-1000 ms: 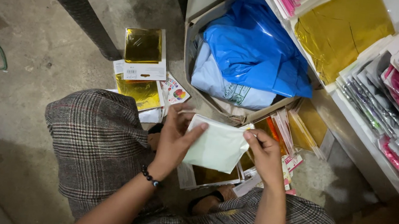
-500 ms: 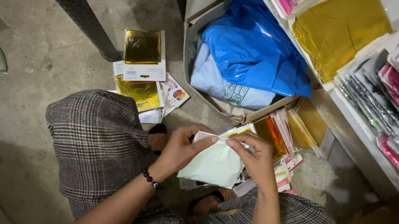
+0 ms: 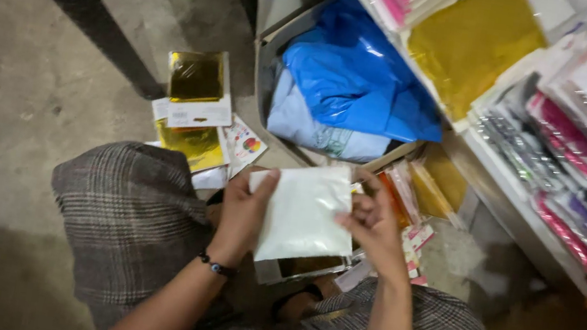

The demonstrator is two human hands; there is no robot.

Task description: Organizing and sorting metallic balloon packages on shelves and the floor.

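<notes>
a person sits low over a concrete floor (image 3: 17, 147), knees in checked trousers spread apart, seen from above. both hands hold one white sleeve-like packet (image 3: 306, 210) between the knees. the left hand (image 3: 244, 212) grasps its left edge, thumb on top near the upper corner. the right hand (image 3: 370, 223) pinches the right edge with curled fingers. the packet is flat, tilted slightly, and appears closed; whether anything is inside cannot be told.

judging from how things lie, the handling of this packet looks midway: it is lifted and gripped on both sides, not set down on any pile. under it sits a small open box (image 3: 293, 270) with something gold showing inside.

counted: one white packet in hand; two gold foil packs (image 3: 198, 77) stacked on the floor to the left, with a small printed card (image 3: 244, 144) beside them; one cardboard box (image 3: 281, 39) ahead, holding one blue plastic bag (image 3: 352, 81) over a pale one. to the right, shelves (image 3: 503, 212) carry many packets in pink, gold, green and purple, too many and too blurred to count.
</notes>
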